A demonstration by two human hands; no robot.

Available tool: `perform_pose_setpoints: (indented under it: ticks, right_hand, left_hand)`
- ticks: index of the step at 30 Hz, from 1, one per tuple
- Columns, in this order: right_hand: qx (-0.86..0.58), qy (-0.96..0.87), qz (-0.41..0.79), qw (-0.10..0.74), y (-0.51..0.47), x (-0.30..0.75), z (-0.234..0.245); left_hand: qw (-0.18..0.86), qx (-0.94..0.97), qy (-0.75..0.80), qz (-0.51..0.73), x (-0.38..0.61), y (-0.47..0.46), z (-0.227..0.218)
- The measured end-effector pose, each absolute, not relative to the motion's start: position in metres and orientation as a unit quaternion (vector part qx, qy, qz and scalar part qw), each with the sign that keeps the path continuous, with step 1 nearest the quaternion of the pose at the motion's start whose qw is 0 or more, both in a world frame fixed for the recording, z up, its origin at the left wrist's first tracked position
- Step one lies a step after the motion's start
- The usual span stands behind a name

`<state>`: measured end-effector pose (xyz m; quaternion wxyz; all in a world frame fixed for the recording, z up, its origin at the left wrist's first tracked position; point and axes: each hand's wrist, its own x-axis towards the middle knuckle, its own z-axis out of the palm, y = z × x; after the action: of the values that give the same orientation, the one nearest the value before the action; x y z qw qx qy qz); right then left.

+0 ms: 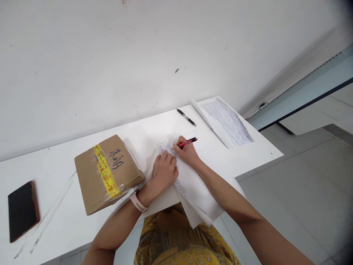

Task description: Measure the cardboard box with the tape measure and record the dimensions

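A sheet of paper [202, 186] with handwriting along its left side lies at the table's front edge, its lower end curling over. My left hand [164, 170] rests on the written part with curled fingers, holding it down. Between the fingers of my right hand [186, 150] is a red and black pen [188, 142], its tip end against the upper part of the sheet and hidden by the fingers. Part of the writing is covered by my hands.
A taped cardboard box [91, 173] sits left of my left hand. Farther left lies a dark phone [23, 211]. A black pen [186, 117] and written sheets [223, 121] lie toward the wall [110, 66]. The white table [256, 156] ends at the right.
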<state>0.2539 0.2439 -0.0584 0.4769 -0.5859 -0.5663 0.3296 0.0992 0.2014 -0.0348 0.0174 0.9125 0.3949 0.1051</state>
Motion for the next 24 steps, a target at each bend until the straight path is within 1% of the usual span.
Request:
perform_pose_setpoints:
  ticks: [5,8,10,14,15,17,19,21,23,24]
  right_hand:
    - [-0.597,-0.531,0.299,0.522,0.245,0.257,-0.057]
    - [-0.593,-0.567,0.259,0.51,0.24,0.269,-0.051]
    - [-0.585,-0.637,0.203,0.46,0.233,0.281,-0.049]
    - [-0.605,-0.739,0.082,0.285,0.218,0.308,-0.055]
    - [-0.608,-0.749,0.066,0.255,0.215,0.313,-0.057]
    - [-0.602,-0.762,0.053,0.232,0.209,0.317,-0.06]
    - [-0.598,-0.759,0.06,0.251,0.201,0.315,-0.056]
    - [-0.596,-0.735,0.095,0.308,0.189,0.305,-0.044]
    - [-0.576,-0.702,0.189,0.374,0.173,0.29,-0.024]
    - [-0.553,-0.686,0.258,0.396,0.163,0.282,-0.013]
  left_hand:
    - [0.019,0.913,0.394,0.105,0.1,0.202,-0.033]
    - [0.027,0.913,0.395,0.099,0.099,0.201,-0.031]
    - [0.021,0.91,0.4,0.103,0.098,0.198,-0.029]
    - [-0.011,0.874,0.47,0.123,0.094,0.19,-0.024]
    - [-0.009,0.859,0.497,0.122,0.092,0.188,-0.023]
    - [0.011,0.834,0.537,0.128,0.089,0.183,-0.022]
    - [0.053,0.819,0.548,0.161,0.085,0.176,-0.02]
    - [0.118,0.805,0.538,0.221,0.081,0.164,-0.016]
    - [0.206,0.78,0.52,0.281,0.077,0.147,-0.008]
    - [0.253,0.764,0.511,0.302,0.076,0.136,-0.003]
